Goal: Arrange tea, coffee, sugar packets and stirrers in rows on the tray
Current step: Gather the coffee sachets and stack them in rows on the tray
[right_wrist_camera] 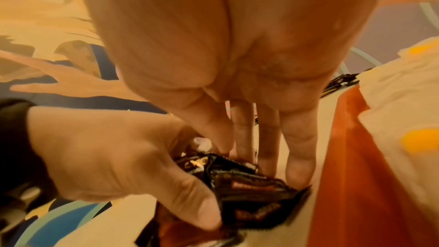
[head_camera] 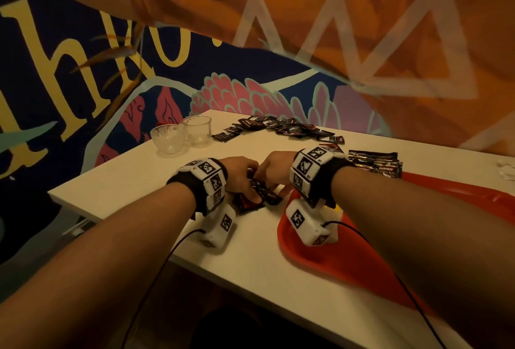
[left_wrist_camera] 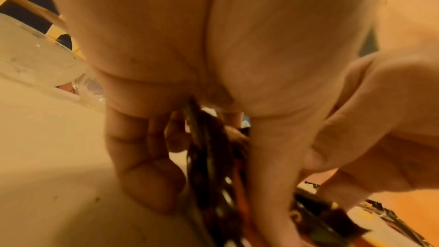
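A bundle of dark coffee packets stands on edge on the white table, just left of the red tray. My left hand grips the bundle, thumb on one face and fingers curled on the other. My right hand reaches down beside it, its straight fingers touching the bundle's end by the tray rim. Pale packets with yellow marks lie in the tray.
A loose pile of dark packets lies at the table's far side. A neat stack of packets sits behind the tray. Two glass cups stand at the far left. A painted wall runs close behind.
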A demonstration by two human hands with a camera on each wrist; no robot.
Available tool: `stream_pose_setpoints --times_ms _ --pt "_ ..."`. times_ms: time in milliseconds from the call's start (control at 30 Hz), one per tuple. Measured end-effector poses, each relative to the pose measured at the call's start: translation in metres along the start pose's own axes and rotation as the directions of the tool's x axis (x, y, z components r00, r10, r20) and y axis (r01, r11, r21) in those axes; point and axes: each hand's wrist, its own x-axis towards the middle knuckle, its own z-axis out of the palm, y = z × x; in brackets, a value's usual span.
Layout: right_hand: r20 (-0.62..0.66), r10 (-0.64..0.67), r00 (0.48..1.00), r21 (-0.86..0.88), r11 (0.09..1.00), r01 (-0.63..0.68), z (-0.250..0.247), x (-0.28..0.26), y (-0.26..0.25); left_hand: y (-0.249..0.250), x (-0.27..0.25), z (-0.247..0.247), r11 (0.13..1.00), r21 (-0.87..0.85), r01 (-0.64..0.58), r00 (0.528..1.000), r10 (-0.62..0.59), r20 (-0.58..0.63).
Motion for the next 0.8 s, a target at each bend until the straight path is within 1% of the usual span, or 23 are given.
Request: stream_pose_setpoints --times_ms 67,133,167,200,233,267,333,367,433,500,567,600,633,667,700,767,800 --pt "0.002 -0.02 1.0 0.087 0.996 0.02 0.002 0.001 0.004 0.0 0.0 0.003 1.0 0.03 -0.003 0.998 0.005 -0.065" --pt "0.015 -0.024 1.0 0.156 0.988 0.021 0.002 0.002 0.009 0.0 -0.002 0.004 1.0 0.015 0.0 0.993 0.002 -0.119" --pt "0.037 -0.027 0.999 0.231 0.973 0.017 0.0 0.002 0.011 -0.001 -0.003 0.002 1.0 -0.003 -0.012 0.989 0.012 -0.145" --pt "0.053 -0.019 0.998 0.345 0.939 -0.001 -0.005 -0.001 0.012 -0.001 -0.004 -0.001 0.999 -0.034 -0.035 0.983 0.029 -0.179" --pt "0.04 -0.015 0.999 0.452 0.892 -0.004 -0.009 -0.002 0.014 -0.001 -0.007 -0.004 0.995 -0.079 -0.068 0.974 0.049 -0.222" --pt "0.004 -0.006 1.0 0.524 0.852 0.003 -0.015 -0.007 0.015 0.001 -0.011 -0.009 0.985 -0.129 -0.113 0.96 0.074 -0.269" --pt "-0.114 0.013 0.993 0.584 0.81 0.057 -0.028 -0.016 0.019 0.01 -0.021 -0.021 0.953 -0.204 -0.226 0.922 0.141 -0.36" --pt "-0.134 0.023 0.991 0.608 0.791 0.064 -0.034 -0.019 0.023 0.017 -0.025 -0.026 0.934 -0.216 -0.284 0.9 0.182 -0.397" --pt "-0.083 -0.013 0.996 0.671 0.739 0.065 -0.044 -0.03 0.032 0.035 -0.029 -0.033 0.905 -0.174 -0.388 0.853 0.282 -0.439" --pt "-0.034 -0.048 0.998 0.766 0.64 0.057 -0.05 -0.041 0.042 0.055 -0.027 -0.035 0.881 -0.095 -0.463 0.806 0.374 -0.458" --pt "-0.07 -0.05 0.996 0.819 0.567 0.087 -0.056 -0.051 0.055 0.075 -0.023 -0.034 0.851 -0.06 -0.522 0.761 0.433 -0.482" --pt "-0.104 -0.055 0.993 0.819 0.561 0.118 -0.06 -0.056 0.063 0.084 -0.02 -0.033 0.827 -0.074 -0.558 0.743 0.458 -0.489" --pt "-0.143 -0.068 0.987 0.814 0.559 0.157 -0.063 -0.059 0.071 0.092 -0.017 -0.031 0.801 -0.098 -0.59 0.73 0.478 -0.487" --pt "-0.183 -0.084 0.98 0.804 0.561 0.198 -0.066 -0.065 0.08 0.101 -0.014 -0.029 0.779 -0.123 -0.614 0.725 0.496 -0.477" --pt "-0.229 -0.098 0.968 0.805 0.541 0.245 -0.069 -0.069 0.089 0.109 -0.01 -0.026 0.762 -0.147 -0.631 0.726 0.514 -0.457" --pt "-0.339 -0.109 0.934 0.792 0.504 0.346 -0.073 -0.074 0.109 0.125 -0.002 -0.021 0.721 -0.206 -0.661 0.729 0.553 -0.404" --pt "-0.392 -0.1 0.914 0.768 0.511 0.386 -0.075 -0.077 0.119 0.133 0.002 -0.019 0.69 -0.231 -0.686 0.716 0.581 -0.387"
